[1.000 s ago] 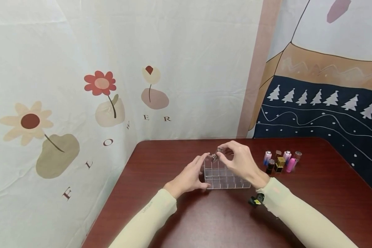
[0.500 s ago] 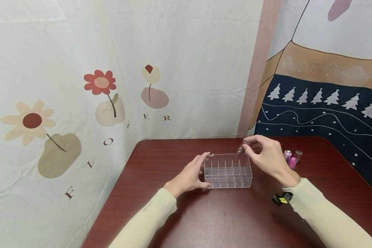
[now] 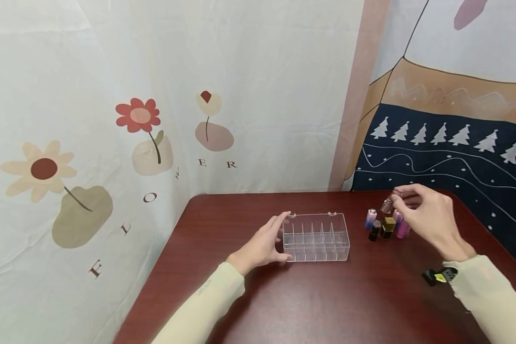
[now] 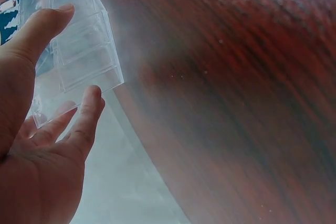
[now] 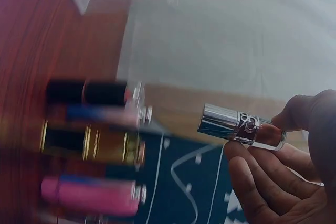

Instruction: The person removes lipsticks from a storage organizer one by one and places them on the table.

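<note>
A clear compartmented organizer (image 3: 316,239), its lid tipped up at the back, stands on the table. My left hand (image 3: 261,243) holds its left end, thumb at the front edge and fingers at the back; the left wrist view shows the thumb (image 4: 44,30) lying across the organizer's clear wall (image 4: 84,51). To the right, my right hand (image 3: 430,215) pinches a small lip gloss tube (image 5: 241,127) with a silver cap and a clear, reddish-brown base. In the head view this tube hangs over a group of lipsticks, partly covering those behind it.
Several lipsticks stand close together at the right: a black one (image 3: 374,231), a gold and black one (image 3: 388,228), a blue-pink one (image 3: 370,218) and a bright pink one (image 3: 403,229). A patterned cloth (image 3: 447,143) hangs behind the table (image 3: 292,301).
My right hand has moved from above the organizer to the right, over the lipsticks, carrying the lip gloss tube with it. The left hand and the organizer stay where they were.
</note>
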The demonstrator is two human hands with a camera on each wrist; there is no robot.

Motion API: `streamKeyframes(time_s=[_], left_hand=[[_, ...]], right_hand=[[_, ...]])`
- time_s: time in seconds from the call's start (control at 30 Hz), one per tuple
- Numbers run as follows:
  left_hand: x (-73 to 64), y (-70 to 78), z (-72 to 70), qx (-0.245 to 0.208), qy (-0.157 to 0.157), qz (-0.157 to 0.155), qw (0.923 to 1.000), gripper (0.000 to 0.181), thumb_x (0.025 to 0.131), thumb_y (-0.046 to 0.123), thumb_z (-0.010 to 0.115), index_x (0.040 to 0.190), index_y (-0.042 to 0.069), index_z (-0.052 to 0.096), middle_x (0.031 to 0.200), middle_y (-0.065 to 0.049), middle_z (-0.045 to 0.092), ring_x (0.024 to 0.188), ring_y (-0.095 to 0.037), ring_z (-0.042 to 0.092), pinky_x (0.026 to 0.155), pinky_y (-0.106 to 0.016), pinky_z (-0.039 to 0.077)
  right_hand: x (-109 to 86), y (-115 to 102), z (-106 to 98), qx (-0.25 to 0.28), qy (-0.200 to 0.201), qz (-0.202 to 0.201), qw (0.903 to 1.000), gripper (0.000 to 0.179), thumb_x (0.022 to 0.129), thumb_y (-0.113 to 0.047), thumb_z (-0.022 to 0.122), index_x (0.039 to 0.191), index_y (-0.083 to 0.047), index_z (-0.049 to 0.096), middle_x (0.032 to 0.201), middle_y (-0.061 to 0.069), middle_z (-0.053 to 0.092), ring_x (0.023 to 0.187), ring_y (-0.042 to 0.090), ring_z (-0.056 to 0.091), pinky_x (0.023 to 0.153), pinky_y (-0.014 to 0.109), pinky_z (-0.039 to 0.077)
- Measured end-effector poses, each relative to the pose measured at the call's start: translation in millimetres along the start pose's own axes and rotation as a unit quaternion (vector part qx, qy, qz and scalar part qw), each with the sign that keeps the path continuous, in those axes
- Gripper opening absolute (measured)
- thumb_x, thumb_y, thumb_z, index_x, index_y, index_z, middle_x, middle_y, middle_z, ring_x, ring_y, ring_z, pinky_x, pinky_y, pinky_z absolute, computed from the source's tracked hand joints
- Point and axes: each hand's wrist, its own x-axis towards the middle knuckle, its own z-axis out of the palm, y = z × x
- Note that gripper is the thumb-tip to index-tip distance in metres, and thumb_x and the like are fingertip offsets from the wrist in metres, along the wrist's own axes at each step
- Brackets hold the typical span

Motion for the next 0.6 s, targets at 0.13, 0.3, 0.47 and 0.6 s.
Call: streamKeyframes(time_s=[0.13,0.3,0.47,0.6], left_hand=[[0.6,-1.2,0.2,-0.002,0.0,0.001,1.0,0.128,0.083,0.015,0.108,0.182,0.013,0.027,0.162,-0.022,0.059,0.127,-0.033,0.078,0.103,-0.035,0.071],[1.3,-1.4,0.8,-0.008,-0.004,-0.002,1.0,0.128,0.083,0.015,0.107,0.182,0.015,0.027,0.164,-0.021,0.058,0.132,-0.034,0.076,0.104,-0.033,0.07],[1.9,-3.5,2.0,-0.014,-0.003,-0.002,0.9999,0.127,0.083,0.013,0.107,0.182,0.015,0.027,0.163,-0.021,0.059,0.136,-0.036,0.074,0.104,-0.034,0.07],[1.5,-7.4,3.0,-0.023,0.002,0.015,0.9996,0.126,0.083,0.012,0.106,0.182,0.014,0.028,0.161,-0.024,0.059,0.133,-0.038,0.075,0.102,-0.034,0.071]], right_hand=[[-2.1,20,-13,-0.031,0.008,0.015,0.9994,0.028,0.105,-0.02,0.085,0.126,-0.003,0.084,0.112,0.028,0.086,0.084,-0.042,0.045,0.077,-0.007,0.038],[-7.3,39,-28,-0.061,0.02,0.042,0.9971,0.029,0.106,-0.025,0.083,0.123,-0.002,0.083,0.109,0.029,0.086,0.08,-0.043,0.041,0.082,0.007,0.037],[-11.0,52,-34,-0.084,0.001,0.07,0.994,0.032,0.106,-0.03,0.08,0.119,-0.001,0.082,0.109,0.029,0.086,0.076,-0.042,0.037,0.088,0.03,0.04],[-14.3,60,-33,-0.1,-0.027,0.083,0.9911,0.034,0.105,-0.031,0.079,0.118,0.0,0.081,0.107,0.03,0.086,0.072,-0.025,0.056,0.089,0.047,0.047]])
